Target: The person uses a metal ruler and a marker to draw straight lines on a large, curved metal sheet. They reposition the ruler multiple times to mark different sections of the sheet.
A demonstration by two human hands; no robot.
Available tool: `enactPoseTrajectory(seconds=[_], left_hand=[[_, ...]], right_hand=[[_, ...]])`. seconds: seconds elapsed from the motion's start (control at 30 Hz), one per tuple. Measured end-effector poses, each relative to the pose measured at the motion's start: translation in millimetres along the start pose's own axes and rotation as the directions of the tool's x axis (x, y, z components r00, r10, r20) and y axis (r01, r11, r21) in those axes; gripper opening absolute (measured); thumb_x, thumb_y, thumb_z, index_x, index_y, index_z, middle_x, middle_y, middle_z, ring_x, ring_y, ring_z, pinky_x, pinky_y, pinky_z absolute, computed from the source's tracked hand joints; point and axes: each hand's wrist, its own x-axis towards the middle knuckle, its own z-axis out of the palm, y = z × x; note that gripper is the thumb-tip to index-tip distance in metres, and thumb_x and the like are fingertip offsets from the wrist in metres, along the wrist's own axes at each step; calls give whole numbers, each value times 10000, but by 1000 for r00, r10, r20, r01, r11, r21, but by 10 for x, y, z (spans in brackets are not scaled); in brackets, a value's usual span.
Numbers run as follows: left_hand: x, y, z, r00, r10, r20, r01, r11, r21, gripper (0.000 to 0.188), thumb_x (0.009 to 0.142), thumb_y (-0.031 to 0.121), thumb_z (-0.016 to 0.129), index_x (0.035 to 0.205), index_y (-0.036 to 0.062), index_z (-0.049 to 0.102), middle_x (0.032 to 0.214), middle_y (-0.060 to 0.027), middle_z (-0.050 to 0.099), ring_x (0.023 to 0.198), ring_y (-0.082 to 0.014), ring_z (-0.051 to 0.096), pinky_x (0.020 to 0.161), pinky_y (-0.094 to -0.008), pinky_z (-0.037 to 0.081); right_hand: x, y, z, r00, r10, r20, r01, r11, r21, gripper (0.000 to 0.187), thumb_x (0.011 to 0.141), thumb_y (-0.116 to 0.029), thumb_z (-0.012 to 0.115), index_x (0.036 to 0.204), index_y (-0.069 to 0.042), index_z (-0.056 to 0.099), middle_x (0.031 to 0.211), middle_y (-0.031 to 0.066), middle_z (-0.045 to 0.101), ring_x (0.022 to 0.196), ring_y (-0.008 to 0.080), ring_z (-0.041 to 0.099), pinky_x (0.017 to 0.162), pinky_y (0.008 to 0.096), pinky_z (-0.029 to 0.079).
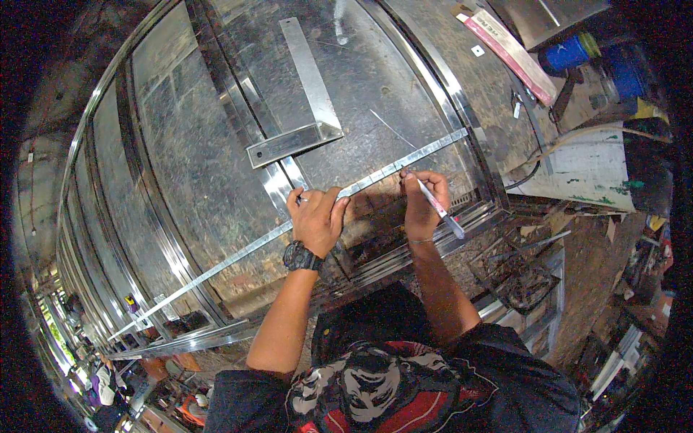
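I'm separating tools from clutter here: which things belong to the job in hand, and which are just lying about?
Apparently in the job:
marker pen, in the right hand
long metal strip, under the left hand
perhaps the metal square

Apparently lying about:
pink-and-white box
blue container

Dim, grainy rim; fisheye-bent edges; glare on metal rails (276, 186); ruled strip (372, 177) bright.

square (316, 94) beyond strip (375, 177) | left hand (317, 218) on strip | marker (439, 208) in right hand (421, 211)

the left hand (315, 221) lies palm down, the right hand (419, 211) (near it) pinching.
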Motion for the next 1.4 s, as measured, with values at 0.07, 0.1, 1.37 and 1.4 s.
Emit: enactPoseTrajectory(seconds=[0.07, 0.1, 1.37, 1.4], left_hand=[[-1, -18, 8, 1000, 11, 0, -11, 1000, 16, 200, 937, 239, 724, 1099, 122, 711, 832, -57, 631, 888, -262, 636, 1031, -492, 365], [-4, -23, 16, 1000, 8, 0, -8, 1000, 11, 204, 934, 236, 725, 1103, 122, 709, 836, -58, 631, 893, -265, 636, 1032, -495, 364], [-26, -57, 35, 997, -34, 67, 35, 999, -11, 247, 914, 238, 720, 1133, 124, 709, 893, -88, 677, 958, -306, 665, 1062, -527, 361], [-22, -51, 31, 997, -35, 67, 36, 999, -14, 247, 914, 238, 722, 1132, 122, 709, 890, -87, 676, 956, -305, 664, 1061, -526, 362]], right_hand=[[4, -29, 29, 999, 23, -39, -22, 999, 35, 172, 955, -72, 747, 1035, -33, 599, 861, -5, 626, 757, 41, 544, 653, 213, 460], [-8, -81, 45, 999, 14, -31, -14, 1000, -12, 168, 957, -56, 742, 1031, -37, 593, 872, -4, 627, 749, 34, 539, 650, 199, 453], [-356, 30, 212, 941, -96, 324, 201, 931, -305, 208, 933, -196, 786, 1008, -73, 637, 831, 15, 660, 741, 89, 605, 673, 272, 522], [-355, 42, 208, 944, -104, 313, 204, 931, -303, 216, 934, -204, 788, 1006, -69, 637, 839, 13, 658, 744, 87, 602, 675, 269, 520]])
